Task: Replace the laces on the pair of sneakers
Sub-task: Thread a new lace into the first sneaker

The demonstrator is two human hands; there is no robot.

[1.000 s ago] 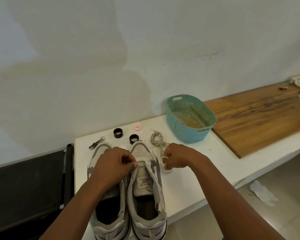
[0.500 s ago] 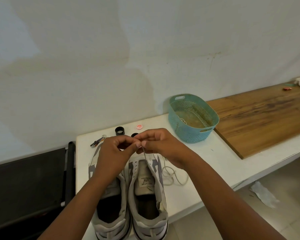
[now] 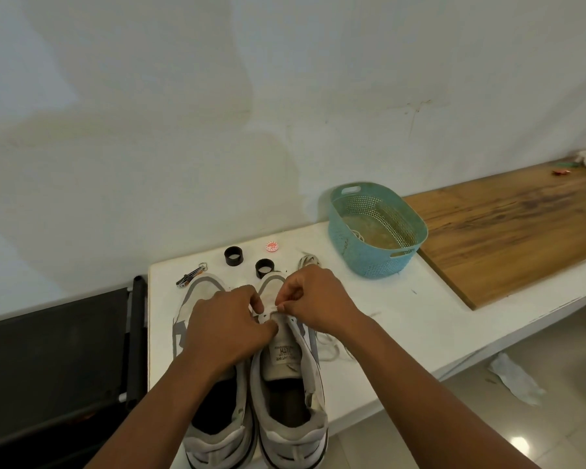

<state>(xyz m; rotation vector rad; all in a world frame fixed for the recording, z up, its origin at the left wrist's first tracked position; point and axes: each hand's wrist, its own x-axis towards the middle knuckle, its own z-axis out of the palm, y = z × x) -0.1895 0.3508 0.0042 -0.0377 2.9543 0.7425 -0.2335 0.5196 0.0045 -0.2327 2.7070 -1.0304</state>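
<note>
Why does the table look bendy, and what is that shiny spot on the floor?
In the head view, the wide-angle lens curves the table edge and wooden board; the bright spot on the floor is glare from a light; soft, even lighting leaves only faint shadows under the basket.

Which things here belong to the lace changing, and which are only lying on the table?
For the job:
- right sneaker, worked on by left hand and right hand
- left sneaker
- loose white lace

Lying about:
- teal basket
- two black rings
- red-and-white cap
- keyring tool
- wooden board
</note>
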